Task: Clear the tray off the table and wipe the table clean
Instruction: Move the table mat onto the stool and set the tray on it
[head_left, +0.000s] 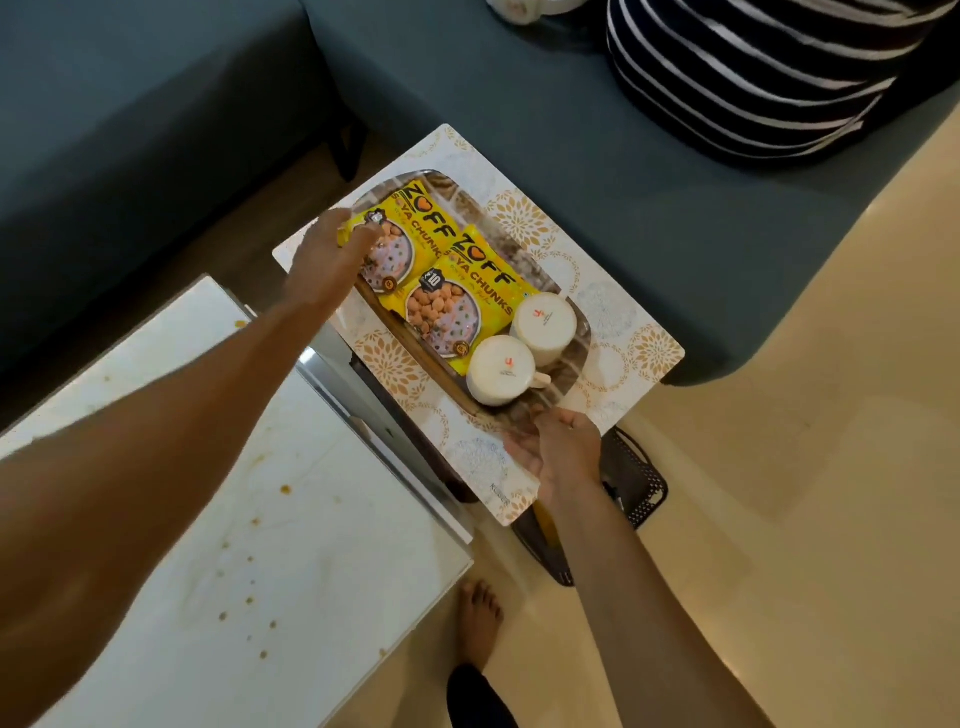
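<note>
While both hands, left (324, 257) and right (558, 449), grip the tray (574, 364), cups (501, 370) and packets (452, 306) ride aboard.

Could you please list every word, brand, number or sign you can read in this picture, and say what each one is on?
"ZOFF": far yellow packet and near yellow packet.
"SOYA CHUNKS": both packets, the far one partly covered by the near one.
"10": black badge on the near packet.
Small red mark with tiny print: far cup, near cup; too small to read.
Small word near the patterned board's edge: blurred.

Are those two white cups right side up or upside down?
Upside down: both cups show flat bases with printed marks, no open mouths.
</note>
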